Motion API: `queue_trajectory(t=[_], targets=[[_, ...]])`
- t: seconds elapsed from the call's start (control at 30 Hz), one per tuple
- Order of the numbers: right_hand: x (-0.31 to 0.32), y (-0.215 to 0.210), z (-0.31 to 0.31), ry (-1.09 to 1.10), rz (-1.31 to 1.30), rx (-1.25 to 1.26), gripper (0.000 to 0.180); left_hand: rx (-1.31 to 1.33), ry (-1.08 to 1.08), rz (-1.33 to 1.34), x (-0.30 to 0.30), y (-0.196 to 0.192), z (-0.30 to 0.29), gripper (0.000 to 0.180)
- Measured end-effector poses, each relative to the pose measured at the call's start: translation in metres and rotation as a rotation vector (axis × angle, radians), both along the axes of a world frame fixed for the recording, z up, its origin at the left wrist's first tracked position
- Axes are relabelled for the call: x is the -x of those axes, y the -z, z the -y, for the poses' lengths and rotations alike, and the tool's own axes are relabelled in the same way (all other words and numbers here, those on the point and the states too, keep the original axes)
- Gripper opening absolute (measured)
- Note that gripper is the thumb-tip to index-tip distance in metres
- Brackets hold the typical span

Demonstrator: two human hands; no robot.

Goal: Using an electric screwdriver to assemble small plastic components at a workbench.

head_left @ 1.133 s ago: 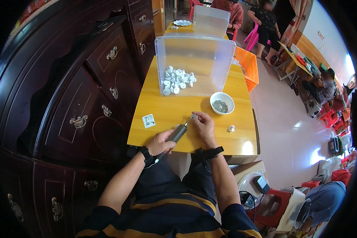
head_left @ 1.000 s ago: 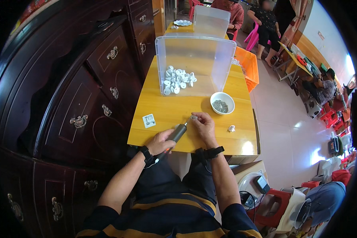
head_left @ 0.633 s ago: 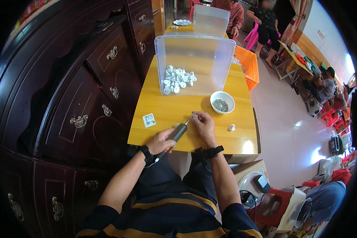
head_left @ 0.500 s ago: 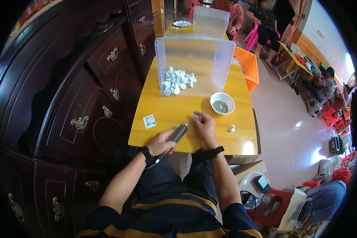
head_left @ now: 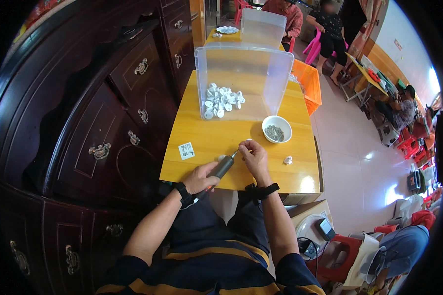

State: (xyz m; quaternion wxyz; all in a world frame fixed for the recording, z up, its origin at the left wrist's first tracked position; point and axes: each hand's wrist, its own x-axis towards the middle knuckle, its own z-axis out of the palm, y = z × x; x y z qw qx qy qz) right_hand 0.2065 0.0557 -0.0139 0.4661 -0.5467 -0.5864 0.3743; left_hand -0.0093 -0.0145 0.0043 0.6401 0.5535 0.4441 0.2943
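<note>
My left hand (head_left: 200, 179) is wrapped around a dark grey electric screwdriver (head_left: 223, 167), its bit angled up and to the right. My right hand (head_left: 255, 158) has thumb and fingers pinched together beside the bit's tip. Whatever lies in that pinch is too small to make out. Just past the left fingers, part of a small white piece (head_left: 221, 158) shows on the yellow table (head_left: 206, 135). A white bowl (head_left: 287, 125) of small metal screws (head_left: 274, 133) stands beyond my right hand. Farther right lies one white plastic fitting (head_left: 288, 160).
A clear plastic bin (head_left: 251, 69) stands on its side at the table's far end, with many white fittings (head_left: 220, 103) in it. A white printed card (head_left: 186, 151) lies at left. Dark cabinets (head_left: 88, 142) line the left; an orange crate (head_left: 309, 86) is at right.
The right fingers have shifted slightly at the screwdriver's tip, and a pale piece seen there before no longer shows. The left hand keeps its hold on the screwdriver.
</note>
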Motion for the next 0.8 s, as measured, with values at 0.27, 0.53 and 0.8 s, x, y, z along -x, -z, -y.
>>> queue_trajectory(t=[0.27,0.53,0.8], targets=[[-0.008,0.011,-0.003,-0.15,-0.551,0.222,0.007,-0.018,0.001,-0.009,0.002,-0.001,0.002,0.056],[-0.017,0.003,0.008,-0.047,-0.662,0.27,0.007,-0.028,0.01,0.024,0.003,-0.003,0.003,0.058],[-0.019,0.002,0.012,-0.092,-0.631,0.268,0.009,-0.039,0.038,0.035,0.004,0.0,0.003,0.061]])
